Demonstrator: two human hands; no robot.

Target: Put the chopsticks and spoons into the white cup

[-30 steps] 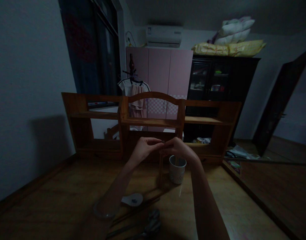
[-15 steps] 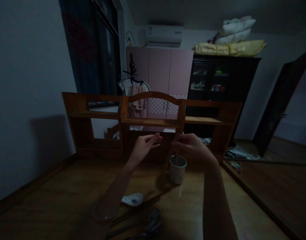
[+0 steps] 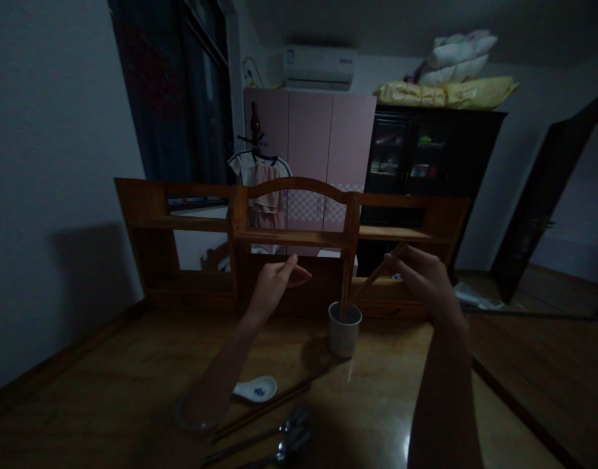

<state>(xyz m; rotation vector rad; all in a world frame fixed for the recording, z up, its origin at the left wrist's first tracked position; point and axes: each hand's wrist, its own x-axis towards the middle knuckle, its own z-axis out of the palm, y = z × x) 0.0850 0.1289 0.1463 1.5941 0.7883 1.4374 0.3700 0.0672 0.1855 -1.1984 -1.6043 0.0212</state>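
My right hand [image 3: 423, 277], on the right, pinches the upper ends of a pair of wooden chopsticks [image 3: 376, 273]. They slant down to the left, their lower ends at the mouth of a pale metal cup [image 3: 344, 339]. Other chopsticks [image 3: 344, 286] stand upright in that cup. Left of the cup my left hand [image 3: 274, 286] hovers in the air with nothing in it, thumb and fingers apart. Below it on the table lie a white spoon [image 3: 260, 389] with a blue pattern, dark chopsticks [image 3: 267, 409] and metal spoons [image 3: 279, 449], partly in shadow.
A wooden shelf unit [image 3: 294, 238] runs along the back edge of the glossy wooden table [image 3: 147, 365]. A wall [image 3: 49, 163] borders the left side. Beyond stand a pink wardrobe [image 3: 309, 140] and a dark cabinet [image 3: 468, 156].
My right hand has moved right, away from above the cup, and its chopsticks now lean toward the cup's mouth. The left hand has shifted slightly left.
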